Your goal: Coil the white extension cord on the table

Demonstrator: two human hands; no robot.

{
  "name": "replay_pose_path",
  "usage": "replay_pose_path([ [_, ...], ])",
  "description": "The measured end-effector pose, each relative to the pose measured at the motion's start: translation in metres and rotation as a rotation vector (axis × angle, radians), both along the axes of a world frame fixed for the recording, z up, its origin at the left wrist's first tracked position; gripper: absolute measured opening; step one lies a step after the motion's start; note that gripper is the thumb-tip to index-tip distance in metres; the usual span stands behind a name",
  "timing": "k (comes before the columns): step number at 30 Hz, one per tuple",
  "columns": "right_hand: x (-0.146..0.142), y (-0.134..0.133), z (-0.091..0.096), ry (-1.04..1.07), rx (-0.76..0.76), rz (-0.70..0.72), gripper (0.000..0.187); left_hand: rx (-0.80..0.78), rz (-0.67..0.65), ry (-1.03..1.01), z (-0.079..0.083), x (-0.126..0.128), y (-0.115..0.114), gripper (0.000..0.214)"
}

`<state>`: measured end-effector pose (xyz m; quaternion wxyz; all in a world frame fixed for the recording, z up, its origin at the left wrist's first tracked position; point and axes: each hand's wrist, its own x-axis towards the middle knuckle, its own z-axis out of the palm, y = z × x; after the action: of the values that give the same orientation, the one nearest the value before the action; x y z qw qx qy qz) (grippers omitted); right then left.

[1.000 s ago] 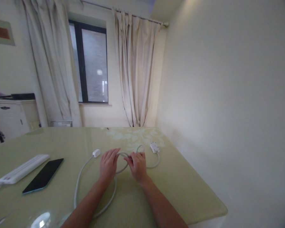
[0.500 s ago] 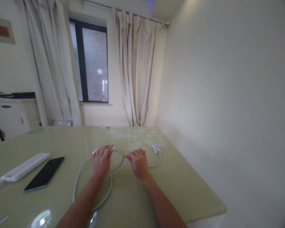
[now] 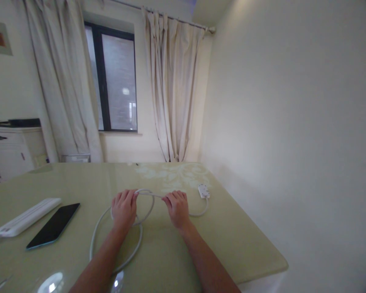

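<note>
A white cable [image 3: 142, 234] lies in loose loops over the table, and both hands grip it. My left hand [image 3: 124, 208] is closed around the cable at the upper left of the loops. To its right, my right hand [image 3: 177, 207] pinches the same cable, and a short length runs between the two. From the right hand the cable curves on to a small white plug or socket block [image 3: 204, 191] resting on the table. The cable's other end is hidden behind my left hand and forearm.
On the left of the glossy greenish table [image 3: 232, 244] lie a white power strip [image 3: 29, 217] and a dark phone or tablet [image 3: 54, 226]. A bare wall [image 3: 293, 142] borders the right side. Curtains [image 3: 177, 89] and a window [image 3: 118, 81] are beyond the far edge.
My left hand has shifted slightly left along the cable, and the loop between the hands has changed shape. My right hand keeps its hold. The view has turned slightly.
</note>
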<state>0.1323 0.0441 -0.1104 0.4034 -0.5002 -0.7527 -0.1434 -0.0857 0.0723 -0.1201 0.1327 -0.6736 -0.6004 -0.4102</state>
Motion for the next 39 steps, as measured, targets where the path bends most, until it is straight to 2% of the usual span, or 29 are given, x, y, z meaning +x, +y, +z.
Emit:
replay_pose_path([
  [3,-0.012,0.0,-0.003,0.006,-0.05,0.013,0.036,0.023,-0.174,0.067,0.001,0.015,-0.005,0.034],
  [4,-0.011,0.0,-0.005,0.019,-0.082,0.025,0.038,0.024,-0.193,0.075,0.002,0.016,-0.004,0.033],
  [6,0.002,0.003,-0.008,0.077,-0.177,0.03,0.042,0.045,-0.116,0.057,0.003,0.011,-0.001,0.034],
  [9,0.031,0.008,-0.011,0.181,-0.331,-0.031,0.045,0.093,0.152,-0.021,0.004,-0.01,0.006,0.038],
  [11,0.043,0.009,-0.01,0.225,-0.382,-0.054,0.047,0.105,0.24,-0.037,0.004,-0.02,0.007,0.039],
  [15,0.034,0.005,-0.01,0.239,-0.345,0.089,0.038,0.107,0.168,0.011,0.003,-0.02,0.004,0.037],
  [18,0.02,0.0,-0.018,0.173,-0.482,0.187,0.036,0.135,0.211,-0.048,0.002,-0.016,0.005,0.04],
  [20,0.016,0.0,-0.024,0.094,-0.599,0.21,0.024,0.151,0.24,-0.09,0.0,-0.019,0.007,0.041],
  [22,0.016,0.001,-0.028,0.034,-0.609,0.203,0.02,0.173,0.234,-0.092,0.0,-0.023,0.008,0.04],
  [25,0.016,0.002,-0.027,-0.006,-0.527,0.152,0.024,0.268,0.123,-0.032,0.0,-0.02,0.007,0.034],
  [28,0.009,0.001,-0.024,-0.028,-0.431,0.111,0.025,0.365,-0.108,0.067,0.0,0.0,0.001,0.024],
  [31,0.001,-0.002,-0.023,0.007,-0.341,0.122,0.023,0.357,-0.278,0.208,-0.002,0.026,-0.004,0.022],
  [33,0.003,-0.002,-0.023,0.024,-0.331,0.141,0.02,0.3,-0.297,0.282,-0.004,0.034,-0.004,0.024],
  [35,0.014,0.001,-0.023,0.022,-0.356,0.129,0.021,0.238,-0.209,0.271,-0.006,0.028,0.0,0.025],
  [39,0.045,0.009,-0.019,-0.04,-0.384,0.107,0.036,0.119,0.15,0.058,-0.009,-0.008,0.011,0.035],
])
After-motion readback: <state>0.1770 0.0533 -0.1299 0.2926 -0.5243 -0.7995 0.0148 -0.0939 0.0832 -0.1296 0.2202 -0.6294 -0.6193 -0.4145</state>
